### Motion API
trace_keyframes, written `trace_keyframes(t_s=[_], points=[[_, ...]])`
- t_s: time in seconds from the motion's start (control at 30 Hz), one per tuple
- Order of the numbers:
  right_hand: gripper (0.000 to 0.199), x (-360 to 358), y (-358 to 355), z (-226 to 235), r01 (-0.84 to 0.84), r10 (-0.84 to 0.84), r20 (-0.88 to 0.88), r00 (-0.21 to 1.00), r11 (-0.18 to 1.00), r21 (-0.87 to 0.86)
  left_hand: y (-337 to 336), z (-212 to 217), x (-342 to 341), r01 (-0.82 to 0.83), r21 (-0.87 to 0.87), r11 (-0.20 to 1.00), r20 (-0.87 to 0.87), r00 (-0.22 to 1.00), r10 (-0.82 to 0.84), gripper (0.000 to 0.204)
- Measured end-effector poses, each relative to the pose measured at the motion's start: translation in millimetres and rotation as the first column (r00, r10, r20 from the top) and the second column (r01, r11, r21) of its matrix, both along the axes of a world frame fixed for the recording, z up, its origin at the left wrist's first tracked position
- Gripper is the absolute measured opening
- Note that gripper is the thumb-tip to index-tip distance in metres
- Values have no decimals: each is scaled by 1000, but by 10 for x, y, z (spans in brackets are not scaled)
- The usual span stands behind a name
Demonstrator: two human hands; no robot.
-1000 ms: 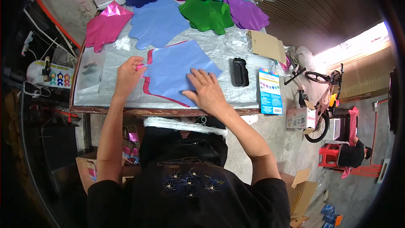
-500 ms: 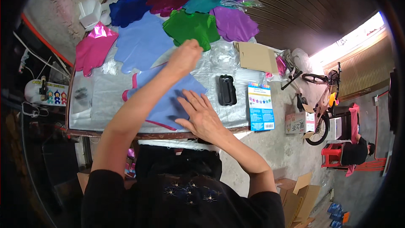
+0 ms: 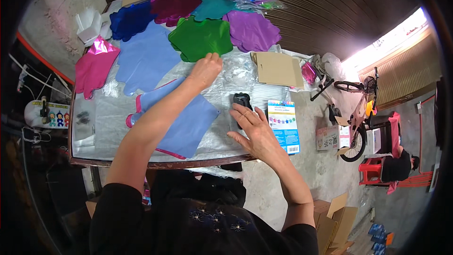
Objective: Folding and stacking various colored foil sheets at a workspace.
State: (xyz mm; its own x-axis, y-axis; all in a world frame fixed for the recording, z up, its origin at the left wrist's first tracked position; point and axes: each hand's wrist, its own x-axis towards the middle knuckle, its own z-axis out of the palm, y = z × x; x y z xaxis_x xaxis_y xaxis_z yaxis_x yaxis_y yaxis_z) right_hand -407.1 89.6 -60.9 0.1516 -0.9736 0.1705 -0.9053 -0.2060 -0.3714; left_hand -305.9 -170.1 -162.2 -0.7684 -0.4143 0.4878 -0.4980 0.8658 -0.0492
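My left hand reaches across the table, its fingers curled together at the near edge of a stack of flat green foil balloons. They appear to pinch that edge, though the fingertips are partly hidden. Beneath my left forearm lies a flat blue foil balloon with a magenta one partly showing under its left and near edges. My right hand, fingers spread, hovers over or rests on a small black case; the hand covers most of it, and contact cannot be told.
Pale blue, pink, dark blue, maroon, teal and purple foil stacks line the far side. Cardboard and a blue printed package lie at the right. A bicycle and a seated person are beyond the table.
My right hand has moved right, off the blue foil balloon to the black case. My left hand has shifted slightly right along the green stack's near edge. The view has shifted a little.
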Motion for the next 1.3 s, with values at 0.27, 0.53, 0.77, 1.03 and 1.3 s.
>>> trace_keyframes(t_s=[0.27,0.53,0.77,1.03,1.3], points=[[54,-121,-244,-119,-8,8,31,999,1000,-1,-230,-15,458,9,228,974,-308,949,64,10],[56,-234,-731,-315,2,-7,-46,999,994,-106,-376,164,445,-14,620,785,-394,859,326,20],[60,-288,-1377,-603,4,-26,-194,981,993,-114,-515,205,332,2,571,821,-367,895,253,20],[62,-173,-1742,-738,28,-92,-284,954,975,-221,-670,299,276,-82,602,794,-242,929,279,21],[62,-51,-1894,-742,48,-116,-334,936,978,-205,-889,185,277,57,724,688,-324,908,267,18]])
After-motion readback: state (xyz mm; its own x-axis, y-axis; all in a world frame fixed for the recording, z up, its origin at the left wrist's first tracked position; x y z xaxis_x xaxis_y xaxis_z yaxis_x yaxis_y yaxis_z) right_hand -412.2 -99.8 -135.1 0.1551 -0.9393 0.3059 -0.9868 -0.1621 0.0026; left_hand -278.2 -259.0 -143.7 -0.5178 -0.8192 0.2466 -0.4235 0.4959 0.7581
